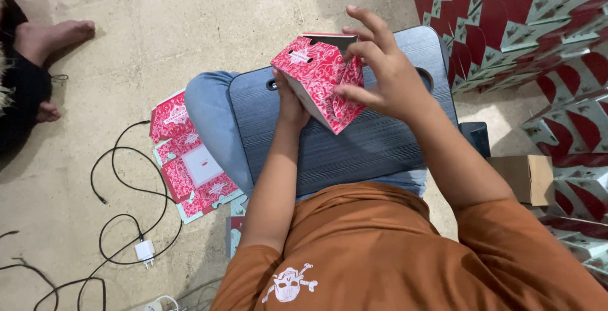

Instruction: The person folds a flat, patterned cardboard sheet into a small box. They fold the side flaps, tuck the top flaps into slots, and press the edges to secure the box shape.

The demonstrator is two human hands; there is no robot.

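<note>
A red-and-white patterned cardboard box (315, 76), partly folded, is held up over a dark grey lap tray (354, 146) resting on my knees. My left hand (289, 101) grips the box from underneath on its left side. My right hand (380, 70) pinches a side flap of the box between thumb and fingers, the other fingers spread above it. The box's top flap stands open, showing a grey inside.
Flat unfolded red box blanks (190, 159) lie on the concrete floor at my left, beside black cables and a white charger (145, 251). Stacks of red, white and green folded boxes (538, 26) fill the right. Another person's bare feet (54, 35) are at top left. A brown carton (529, 178) sits at right.
</note>
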